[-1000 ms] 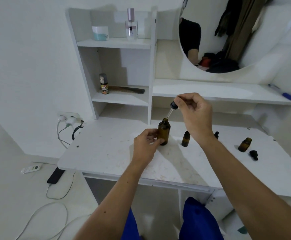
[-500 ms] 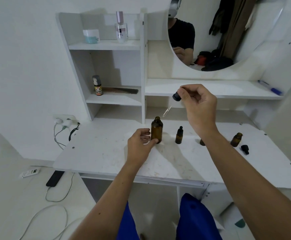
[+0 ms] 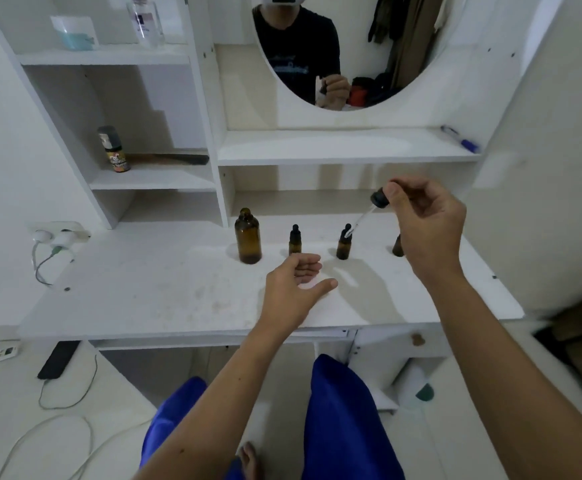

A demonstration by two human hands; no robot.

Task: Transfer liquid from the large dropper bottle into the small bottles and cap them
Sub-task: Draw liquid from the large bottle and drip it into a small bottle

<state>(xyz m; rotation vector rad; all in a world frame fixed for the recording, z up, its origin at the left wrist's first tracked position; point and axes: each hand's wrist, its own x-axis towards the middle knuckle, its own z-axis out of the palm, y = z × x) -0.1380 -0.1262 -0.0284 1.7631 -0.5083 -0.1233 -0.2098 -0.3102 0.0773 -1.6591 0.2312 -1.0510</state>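
Carry the dropper slowly to the open small bottle.
Right hand (image 3: 428, 223) pinches the black-capped glass dropper (image 3: 369, 211); left hand (image 3: 296, 282) hangs loose and empty, so keep the tip steady over the little brown bottle (image 3: 397, 245) under the right hand.

Both bare forearms reaching forward from the lower edge of the view. Left hand (image 3: 298, 284) held low, palm turned toward the right, fingers loosely curled, thumb stretched out to the right, holding nothing. Right hand (image 3: 428, 226) raised higher and further right, wrist bent, back of hand facing the viewer, thumb and fingertips pinching a dropper (image 3: 374, 206) by its dark bulb, glass tube slanting down-left.
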